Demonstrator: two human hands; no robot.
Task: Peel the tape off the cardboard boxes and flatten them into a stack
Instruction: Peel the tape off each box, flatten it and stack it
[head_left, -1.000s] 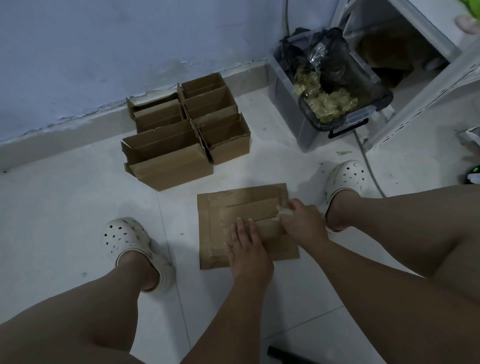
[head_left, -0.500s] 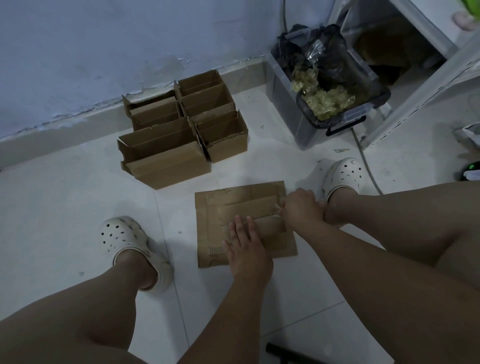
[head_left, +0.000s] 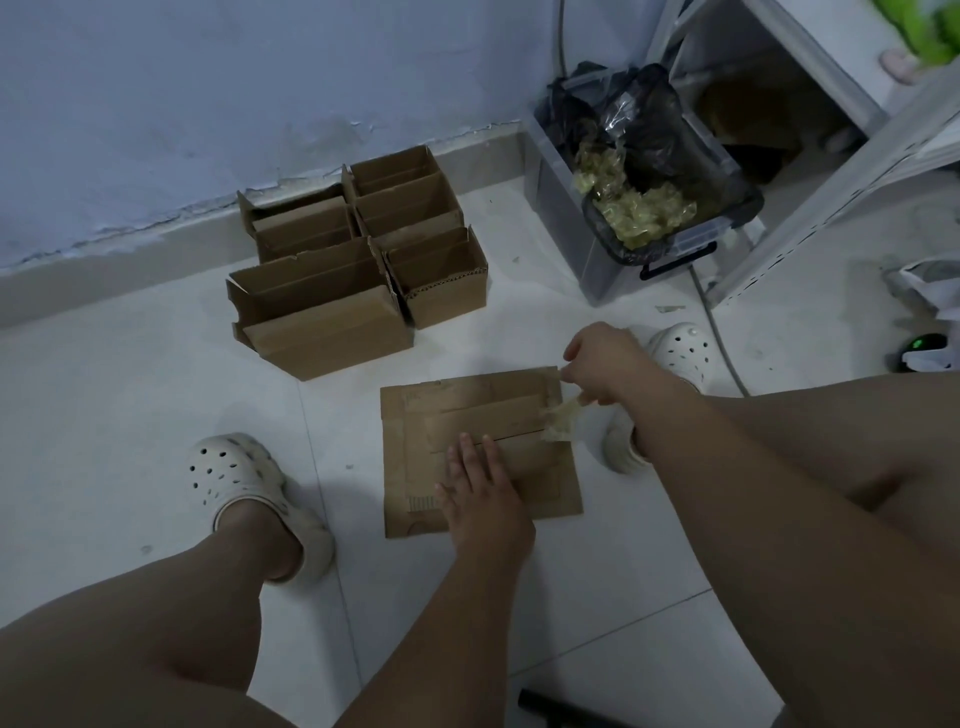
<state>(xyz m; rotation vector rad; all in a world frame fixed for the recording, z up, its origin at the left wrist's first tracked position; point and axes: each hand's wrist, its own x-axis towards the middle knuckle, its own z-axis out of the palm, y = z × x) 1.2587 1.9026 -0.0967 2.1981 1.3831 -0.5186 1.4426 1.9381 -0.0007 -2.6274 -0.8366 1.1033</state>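
A flattened cardboard box lies on the white floor between my feet. My left hand presses flat on its near half, fingers spread. My right hand hovers at the box's far right corner and pinches a crumpled strip of clear tape that hangs from the fingers and still touches the box's right edge. Several open cardboard boxes stand upright in a cluster by the wall, beyond the flat one.
A clear bin lined with a black bag holds a heap of crumpled tape, at the back right. White shelving stands beside it with a cable running along the floor. My white clogs flank the flat box. A black object lies at the bottom edge.
My right hand has pulled the tape off toward the right and lifted away from the box's middle to its far right corner. My left hand has stayed pressed on the cardboard.
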